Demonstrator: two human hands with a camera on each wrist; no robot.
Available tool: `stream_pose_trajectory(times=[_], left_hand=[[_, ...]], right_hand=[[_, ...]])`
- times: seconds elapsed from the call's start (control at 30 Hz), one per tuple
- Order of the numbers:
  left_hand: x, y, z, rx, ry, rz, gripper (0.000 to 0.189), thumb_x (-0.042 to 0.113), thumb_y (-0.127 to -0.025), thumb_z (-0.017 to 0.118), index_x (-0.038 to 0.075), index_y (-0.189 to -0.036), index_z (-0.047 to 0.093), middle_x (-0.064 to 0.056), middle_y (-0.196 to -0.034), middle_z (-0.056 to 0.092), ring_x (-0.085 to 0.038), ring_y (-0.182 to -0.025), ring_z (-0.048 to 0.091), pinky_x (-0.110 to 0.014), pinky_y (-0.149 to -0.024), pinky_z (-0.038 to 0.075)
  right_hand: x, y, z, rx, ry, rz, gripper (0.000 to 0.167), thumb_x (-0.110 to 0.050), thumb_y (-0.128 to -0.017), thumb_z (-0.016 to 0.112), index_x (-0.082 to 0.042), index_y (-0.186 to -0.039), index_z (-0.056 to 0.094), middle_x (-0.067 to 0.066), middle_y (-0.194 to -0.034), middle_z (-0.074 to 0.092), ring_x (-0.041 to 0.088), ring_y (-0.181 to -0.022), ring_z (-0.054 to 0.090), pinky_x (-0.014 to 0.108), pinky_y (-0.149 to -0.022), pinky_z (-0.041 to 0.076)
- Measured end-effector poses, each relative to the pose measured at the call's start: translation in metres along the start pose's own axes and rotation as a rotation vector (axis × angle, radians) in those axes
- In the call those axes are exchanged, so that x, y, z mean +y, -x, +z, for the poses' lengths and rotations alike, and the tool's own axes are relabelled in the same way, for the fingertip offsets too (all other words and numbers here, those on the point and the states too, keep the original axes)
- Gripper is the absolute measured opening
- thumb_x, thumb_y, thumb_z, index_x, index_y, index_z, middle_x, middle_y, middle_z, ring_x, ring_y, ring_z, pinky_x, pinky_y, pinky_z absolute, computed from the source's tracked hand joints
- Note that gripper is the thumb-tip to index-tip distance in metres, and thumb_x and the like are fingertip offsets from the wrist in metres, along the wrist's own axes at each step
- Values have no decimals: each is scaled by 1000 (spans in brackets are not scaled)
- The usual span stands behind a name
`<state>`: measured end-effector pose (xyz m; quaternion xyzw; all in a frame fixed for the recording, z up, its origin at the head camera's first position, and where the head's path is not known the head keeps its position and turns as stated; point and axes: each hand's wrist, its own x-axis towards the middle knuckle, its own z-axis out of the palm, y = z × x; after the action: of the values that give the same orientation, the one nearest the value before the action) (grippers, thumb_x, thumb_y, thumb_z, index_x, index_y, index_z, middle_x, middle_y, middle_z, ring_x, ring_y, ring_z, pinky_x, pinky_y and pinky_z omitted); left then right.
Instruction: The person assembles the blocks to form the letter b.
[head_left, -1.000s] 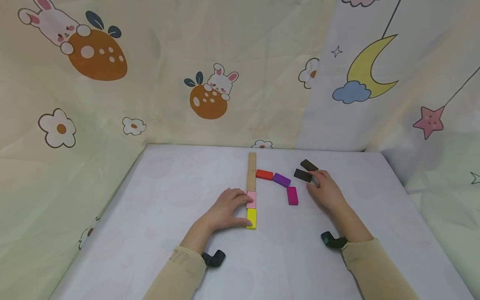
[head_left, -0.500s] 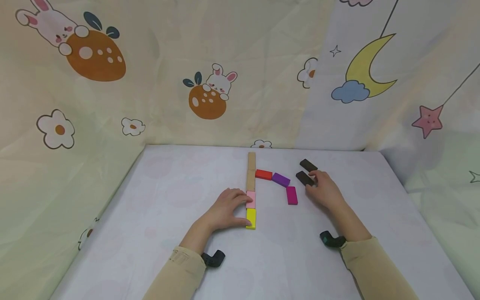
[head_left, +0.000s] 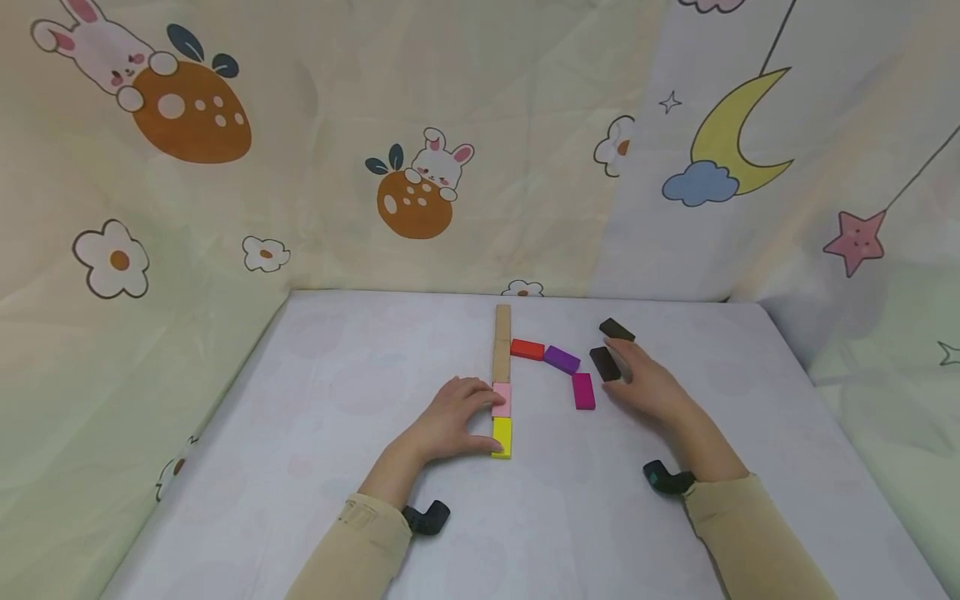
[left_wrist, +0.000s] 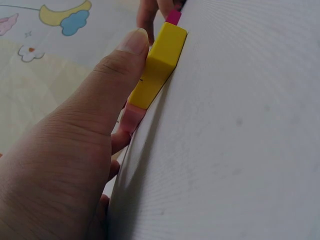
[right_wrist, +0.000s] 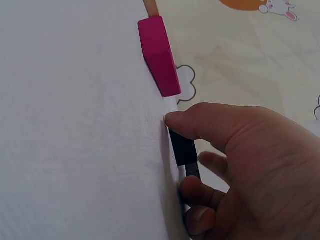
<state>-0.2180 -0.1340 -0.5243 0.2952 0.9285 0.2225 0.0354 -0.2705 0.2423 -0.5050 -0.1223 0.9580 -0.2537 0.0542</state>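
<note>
In the head view my left hand (head_left: 453, 421) lies beside a straight column of flat blocks. Its thumb touches the yellow block (head_left: 502, 437) and a fingertip rests on the pink block (head_left: 502, 398). In the left wrist view the thumb (left_wrist: 120, 65) lies along the yellow block's side. My right hand (head_left: 651, 382) pinches a black block (head_left: 604, 364) between thumb and forefinger, close over the table. A second black block (head_left: 617, 329) lies just behind the fingers. Left of the right hand is a magenta block (head_left: 583, 391), its near end facing the thumb in the right wrist view.
Two plain wooden blocks (head_left: 502, 342) continue the column to the back. From them a red block (head_left: 527, 349) and a purple block (head_left: 562, 359) curve toward the magenta one. A patterned cloth (head_left: 322, 167) hangs behind the white table (head_left: 300, 517).
The right hand has turned the near black block to a steeper slant and shifted it slightly toward the magenta block. The left hand has stayed in place.
</note>
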Motion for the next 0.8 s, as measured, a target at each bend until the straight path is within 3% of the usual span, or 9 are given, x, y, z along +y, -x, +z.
stream_pose_trajectory(times=[0.07, 0.2, 0.33, 0.5, 0.67, 0.8], left_hand=[[0, 0, 0, -2, 0, -2, 68, 61, -76, 76, 37, -136, 54, 9, -139, 48, -14, -137, 37, -43, -127, 16], [0, 0, 1, -5, 0, -4, 68, 62, -76, 75, 37, -136, 54, 10, -139, 48, -13, -137, 37, -43, -127, 16], [-1, 0, 1, -5, 5, -9, 69, 62, -76, 75, 38, -136, 53, 10, -139, 48, -14, -138, 36, -43, -126, 16], [-1, 0, 2, -5, -1, -11, 69, 62, -76, 75, 38, -136, 53, 10, -139, 48, -14, -138, 37, -45, -126, 17], [-2, -1, 3, -6, -10, -13, 69, 63, -75, 75, 38, -136, 53, 10, -139, 48, -14, -138, 36, -44, -127, 16], [-2, -1, 3, -4, -6, -12, 69, 62, -75, 76, 38, -136, 53, 9, -139, 48, -14, -138, 36, -44, -127, 16]], right_hand=[[4, 1, -1, -14, -4, -17, 78, -28, -92, 64, -23, -158, 22, 16, -161, 28, 43, -146, 29, 63, -116, 28], [6, 4, -3, -25, -29, -6, 75, -28, -93, 63, -29, -157, 23, 17, -159, 33, 42, -137, 43, 64, -112, 35], [6, 3, -2, -21, -47, -5, 72, -28, -92, 65, -25, -155, 29, 17, -156, 35, 39, -123, 52, 63, -106, 42], [4, 1, -1, 0, -53, 30, 74, -35, -90, 70, -19, -153, 35, 19, -143, 37, 32, -108, 52, 56, -95, 50], [3, 0, 1, 12, -50, 56, 77, -42, -87, 73, -14, -151, 39, 18, -135, 39, 29, -100, 51, 44, -84, 48], [3, 1, -1, -15, -60, 52, 78, -40, -86, 74, -13, -150, 39, 20, -138, 37, 34, -113, 50, 55, -98, 47]])
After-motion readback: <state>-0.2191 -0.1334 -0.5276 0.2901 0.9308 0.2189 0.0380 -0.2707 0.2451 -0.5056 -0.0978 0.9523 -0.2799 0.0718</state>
